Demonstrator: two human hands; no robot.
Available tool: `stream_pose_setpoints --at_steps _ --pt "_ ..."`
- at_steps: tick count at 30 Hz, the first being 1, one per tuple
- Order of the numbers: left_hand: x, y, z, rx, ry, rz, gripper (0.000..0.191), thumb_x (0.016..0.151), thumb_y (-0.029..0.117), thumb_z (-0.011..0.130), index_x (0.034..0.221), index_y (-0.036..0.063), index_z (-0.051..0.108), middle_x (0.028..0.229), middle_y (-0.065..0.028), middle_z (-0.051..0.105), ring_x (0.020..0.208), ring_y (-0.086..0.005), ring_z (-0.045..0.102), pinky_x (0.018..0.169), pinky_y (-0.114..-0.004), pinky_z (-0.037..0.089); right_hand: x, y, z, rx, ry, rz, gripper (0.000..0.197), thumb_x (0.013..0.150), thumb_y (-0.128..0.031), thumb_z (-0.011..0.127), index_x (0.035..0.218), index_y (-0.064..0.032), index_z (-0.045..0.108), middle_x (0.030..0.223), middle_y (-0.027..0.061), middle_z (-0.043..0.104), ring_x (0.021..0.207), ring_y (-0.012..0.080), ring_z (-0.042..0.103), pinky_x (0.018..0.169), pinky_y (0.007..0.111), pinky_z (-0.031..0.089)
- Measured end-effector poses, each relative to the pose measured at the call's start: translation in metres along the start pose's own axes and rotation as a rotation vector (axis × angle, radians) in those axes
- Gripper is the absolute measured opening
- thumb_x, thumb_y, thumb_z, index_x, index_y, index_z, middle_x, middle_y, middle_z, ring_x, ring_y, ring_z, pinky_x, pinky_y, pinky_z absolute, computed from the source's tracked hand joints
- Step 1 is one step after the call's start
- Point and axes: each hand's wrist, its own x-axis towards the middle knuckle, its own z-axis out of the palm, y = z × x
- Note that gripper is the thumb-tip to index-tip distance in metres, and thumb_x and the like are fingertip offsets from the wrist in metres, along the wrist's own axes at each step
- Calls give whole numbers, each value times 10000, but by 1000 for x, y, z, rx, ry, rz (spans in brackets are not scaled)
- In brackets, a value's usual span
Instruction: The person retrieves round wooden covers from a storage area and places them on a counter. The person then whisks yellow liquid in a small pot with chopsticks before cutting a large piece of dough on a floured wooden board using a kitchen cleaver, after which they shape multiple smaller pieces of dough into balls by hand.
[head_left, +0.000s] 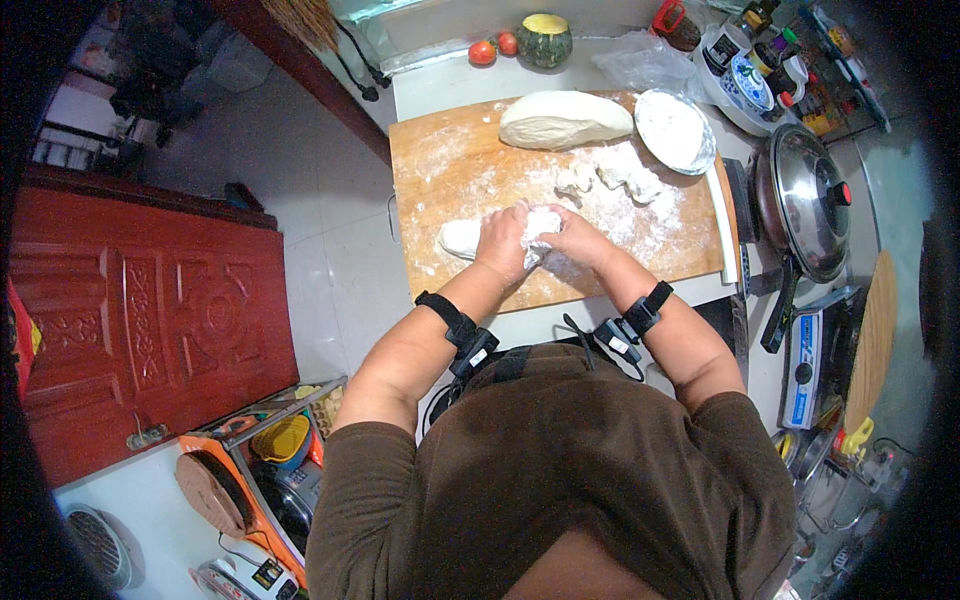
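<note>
Both hands meet over a floured piece of dough (541, 223) near the front of a wooden board (442, 172). My left hand (504, 240) grips its left side, with the fingers curled over it. From the right, my right hand (576, 235) holds the same piece between thumb and fingers. A smooth length of dough (460, 238) lies just left of my left hand; whether it joins the held piece is hidden. Beyond the hands are smaller floured dough pieces (631, 176), a large dough loaf (566, 120) and a bowl of white flour (675, 129).
A lidded pan (810, 202) stands right of the board, its handle pointing towards me. Behind the board are a green squash (545, 45) and tomatoes (481, 52). A basin of bottles and jars (739, 112) is at the back right. A portable gas stove (806, 367) sits at the right.
</note>
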Motion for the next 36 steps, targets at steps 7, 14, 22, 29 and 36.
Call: stream_pose_setpoints --at_steps 7,14,22,29,36 --pt "-4 -2 12 169 47 -8 260 645 160 583 874 49 532 838 -146 542 825 -319 499 718 -410 359 -14 -22 3 -105 27 -6 391 685 -145 630 1027 9 519 924 129 594 826 177 556 747 277 440" --pt "3 6 15 238 -31 -118 217 642 157 572 850 94 571 817 -114 548 816 -291 503 714 -416 348 -16 -31 -4 -252 83 53 411 664 -179 622 1004 32 527 916 188 588 826 232 569 750 296 438" --pt "12 1 24 252 -19 -92 164 636 169 569 787 108 592 755 -95 567 777 -285 526 692 -419 372 -13 -21 -10 -269 147 43 326 707 -101 588 1010 3 527 822 85 593 726 123 541 663 249 440" --pt "22 3 21 256 -24 -88 105 652 155 519 685 102 603 731 -99 595 748 -270 563 675 -398 420 -23 -30 -17 -76 114 81 334 686 -117 595 988 16 542 851 111 596 765 155 554 700 261 443" --pt "32 -4 26 263 -122 -188 135 649 160 557 758 104 616 757 -137 603 757 -300 574 683 -385 447 -35 -33 -19 83 148 26 283 725 -13 508 1006 11 536 880 60 573 753 104 525 687 219 426"
